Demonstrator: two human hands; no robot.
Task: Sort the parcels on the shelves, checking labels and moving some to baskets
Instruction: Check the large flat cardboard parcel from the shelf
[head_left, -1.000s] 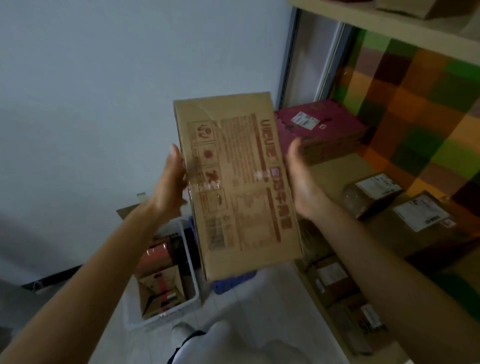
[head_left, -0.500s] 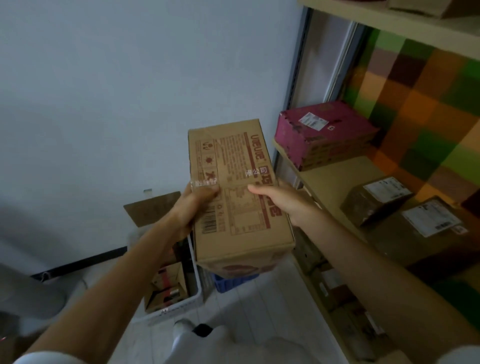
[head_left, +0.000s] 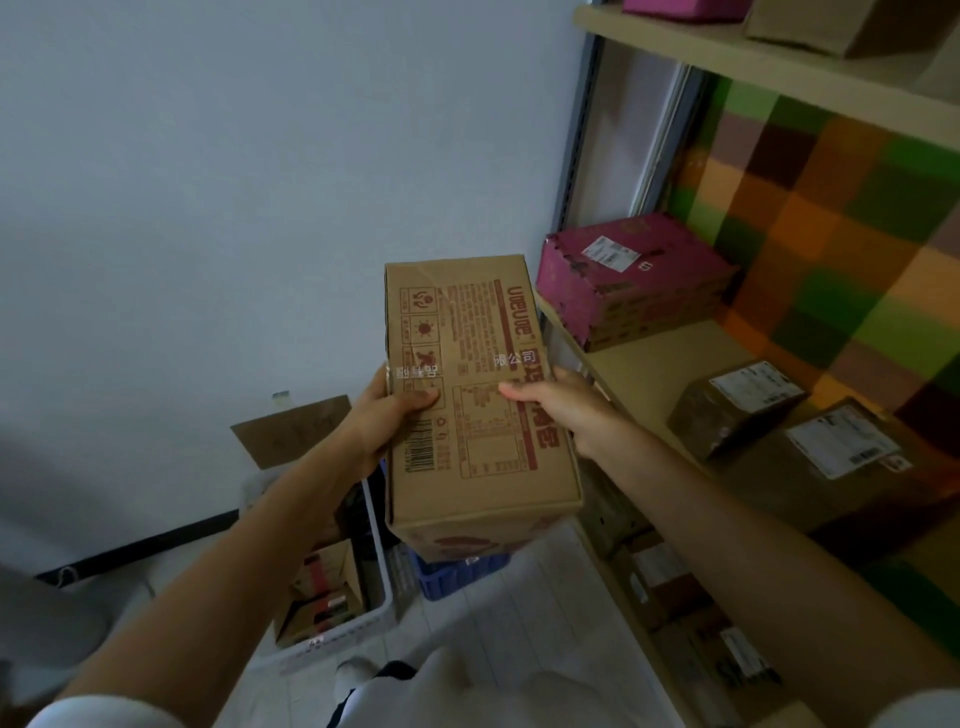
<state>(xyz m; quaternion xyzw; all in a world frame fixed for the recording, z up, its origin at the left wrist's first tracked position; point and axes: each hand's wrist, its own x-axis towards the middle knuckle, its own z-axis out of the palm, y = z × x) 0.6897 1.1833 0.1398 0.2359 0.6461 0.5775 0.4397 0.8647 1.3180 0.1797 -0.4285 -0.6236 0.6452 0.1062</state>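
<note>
Box shift: against a second ago, the printed cardboard box (head_left: 467, 395) has tipped from near-upright to lying flatter, and both thumbs now sit on its printed face.
Box place: held in the air just left of the shelf (head_left: 649, 374), above the blue basket (head_left: 457, 574), which it mostly hides.
Left hand (head_left: 387, 415): grips the box's left edge, thumb above the barcode; fingers hidden beneath.
Right hand (head_left: 561, 410): grips the right edge, thumb on top; fingers out of sight.
White basket (head_left: 337, 631): partly behind the left forearm, holds small cartons.
Lower shelf parcels (head_left: 670, 577): dim, labels unreadable.
</note>
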